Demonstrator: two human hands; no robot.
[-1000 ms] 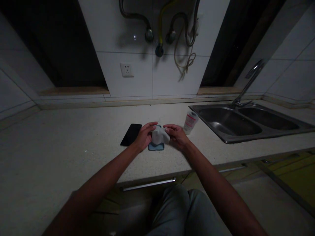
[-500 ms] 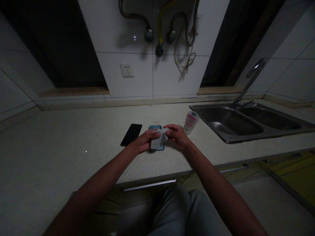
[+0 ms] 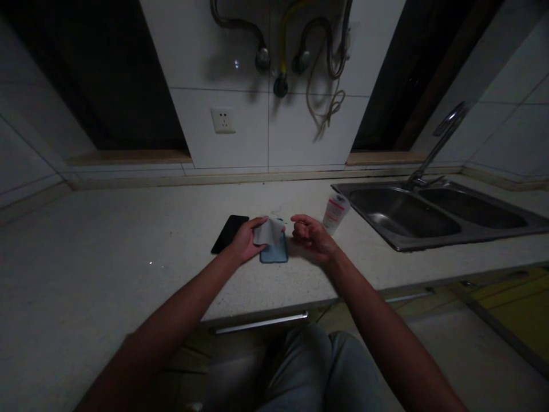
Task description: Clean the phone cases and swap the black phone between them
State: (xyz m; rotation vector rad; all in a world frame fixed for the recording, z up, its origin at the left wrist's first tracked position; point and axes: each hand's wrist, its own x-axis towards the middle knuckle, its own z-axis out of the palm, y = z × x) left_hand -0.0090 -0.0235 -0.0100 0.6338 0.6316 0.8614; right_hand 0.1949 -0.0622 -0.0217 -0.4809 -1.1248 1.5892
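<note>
My left hand (image 3: 246,239) is closed on a thin white wipe or tissue (image 3: 268,232), which hangs over a light-blue phone case (image 3: 274,255). The case lies flat on the counter, its upper part mostly covered by the sheet. To the right of it hovers my right hand (image 3: 312,236), holding nothing I can see, its index finger stretched out and the others loosely curled. Partly behind my left hand, a black phone (image 3: 228,233) lies flat on the counter. Just beyond my right hand stands a clear plastic cup (image 3: 335,212) with red print.
A steel double sink (image 3: 398,247) with a tall faucet (image 3: 446,129) is set into the pale countertop (image 3: 128,240) at right. Hoses and valves (image 3: 262,58) come out of the tiled wall above a socket (image 3: 223,121). A drawer handle (image 3: 261,324) runs below the counter's front edge.
My right hand has let go of the white sheet and moved slightly right. My left hand now holds the sheet alone, a little higher, so more of the blue case's lower part shows.
</note>
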